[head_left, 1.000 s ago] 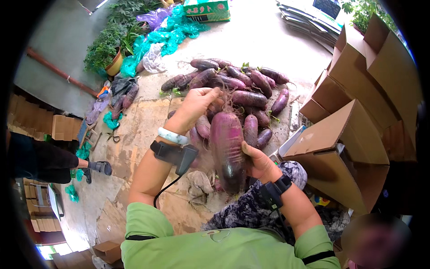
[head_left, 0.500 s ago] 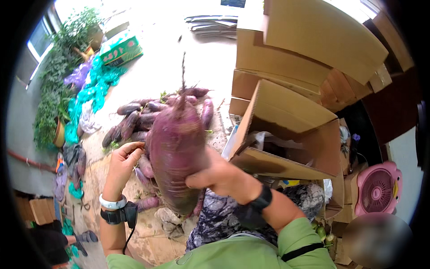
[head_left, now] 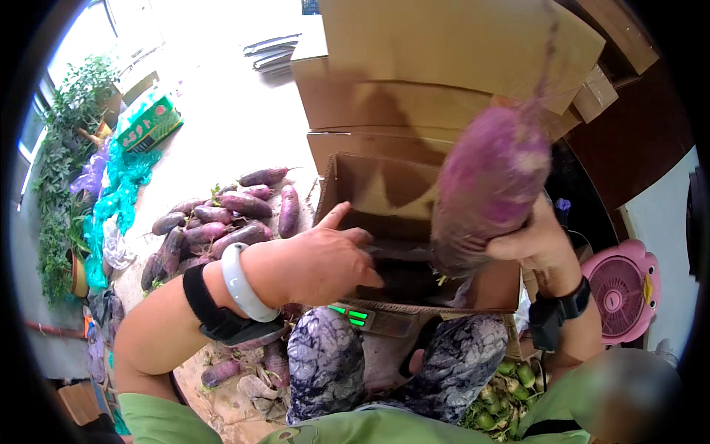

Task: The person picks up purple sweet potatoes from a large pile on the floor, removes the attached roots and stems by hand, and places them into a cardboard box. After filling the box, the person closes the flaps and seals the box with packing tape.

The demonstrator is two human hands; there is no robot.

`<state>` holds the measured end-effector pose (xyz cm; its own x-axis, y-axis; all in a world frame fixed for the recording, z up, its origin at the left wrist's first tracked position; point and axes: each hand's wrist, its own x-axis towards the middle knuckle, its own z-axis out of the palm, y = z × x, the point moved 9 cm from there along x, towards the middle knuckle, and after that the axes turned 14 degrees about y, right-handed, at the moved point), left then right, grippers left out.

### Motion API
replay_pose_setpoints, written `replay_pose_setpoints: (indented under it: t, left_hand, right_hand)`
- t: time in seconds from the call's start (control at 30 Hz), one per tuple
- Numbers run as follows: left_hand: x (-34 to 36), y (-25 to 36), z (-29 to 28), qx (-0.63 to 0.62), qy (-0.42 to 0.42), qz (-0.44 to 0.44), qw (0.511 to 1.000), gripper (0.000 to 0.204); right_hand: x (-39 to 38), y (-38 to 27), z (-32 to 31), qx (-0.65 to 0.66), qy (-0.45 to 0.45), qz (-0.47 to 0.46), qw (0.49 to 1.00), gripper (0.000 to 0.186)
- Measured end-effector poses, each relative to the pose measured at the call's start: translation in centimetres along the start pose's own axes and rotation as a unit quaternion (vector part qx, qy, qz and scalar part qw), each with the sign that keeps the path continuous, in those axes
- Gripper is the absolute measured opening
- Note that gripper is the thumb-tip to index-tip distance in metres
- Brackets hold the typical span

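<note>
Pale floor [head_left: 196,152]: heap of purple radishes [head_left: 207,233] past open cardboard box's [head_left: 497,285] L edge. Green-lit display [head_left: 358,317] at near edge; pink fan [head_left: 621,292] beyond R edge. R hand [head_left: 536,248] clamped on 1 big purple radish [head_left: 492,174], root up, hiding far R corner. L hand [head_left: 325,263] unclenched, nothing gripped, blocks near L corner.

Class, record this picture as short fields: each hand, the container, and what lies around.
Right hand: grips a large, elongated purple radish, thin root upward
Left hand: spread open, holding nothing visible
Container: open-topped brown cardboard box, partly behind the left hand
Left side: heap of elongated purple radishes
Right side: pink plastic fan
</note>
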<state>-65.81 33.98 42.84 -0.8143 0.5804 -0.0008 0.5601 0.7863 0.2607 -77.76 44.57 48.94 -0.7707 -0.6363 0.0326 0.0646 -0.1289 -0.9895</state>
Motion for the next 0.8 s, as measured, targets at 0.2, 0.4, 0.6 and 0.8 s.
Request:
replay_pose_setpoints:
  t: [0.2,0.4,0.6,0.8]
  left_hand:
    - [0.0,-4.0,2.3,0.208,-0.072,-0.054,0.974,0.012]
    - [-0.2,-3.6,0.3,0.212,0.058,-0.058,0.974,0.014]
    - [-0.7,-3.4,0.0,0.218,0.088,-0.074,0.969,0.01]
    - [-1.3,-4.0,0.5,0.188,0.036,-0.094,0.977,0.018]
  right_hand:
    - [3.2,5.8,3.0,-0.083,-0.132,0.05,0.987,0.093]
    - [4.6,13.3,5.7,-0.126,-0.228,0.057,0.964,0.087]
    - [3.4,18.6,5.1,-0.286,-0.281,0.06,0.914,0.091]
    - [2.3,18.1,5.6,-0.271,-0.291,0.091,0.913,0.089]
